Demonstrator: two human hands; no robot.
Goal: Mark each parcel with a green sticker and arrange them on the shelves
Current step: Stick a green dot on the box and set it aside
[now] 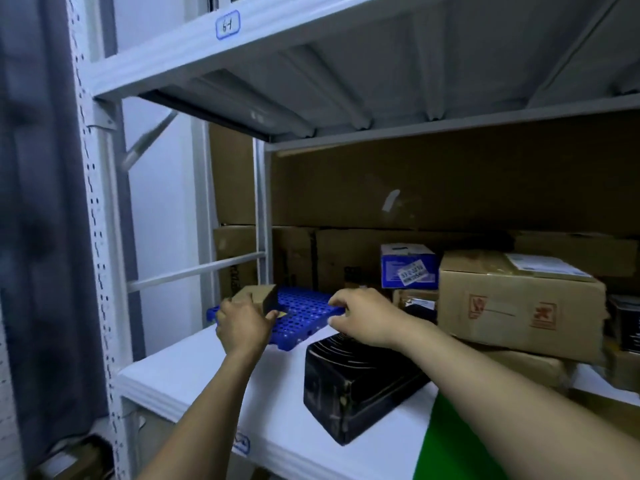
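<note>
- Two hands are busy on the white shelf [194,375]. The left hand [242,323] grips a small cardboard parcel [258,294], fingers wrapped round its near end. It holds the parcel tilted just above the left part of a blue perforated tray [304,313].
- The right hand [363,317] pinches the tray's right edge, fingers curled over the top and thumb at the side, apparently to steady it.
- The step in hand looks like setting this parcel down on the tray.
- To do it well, level the parcel first, then lower it flat so no corner catches in the tray's holes.
- Place it toward the back left corner, leaving room for more parcels alongside.
- Hold the tray firm until the parcel rests, since the tray could slide on the smooth shelf.
- A black box [356,379] lies just beside the tray under the right forearm, so mind the elbow.
- I cannot tell whether the parcel bears a green sticker. A green sheet [446,445] shows at the lower right.
</note>
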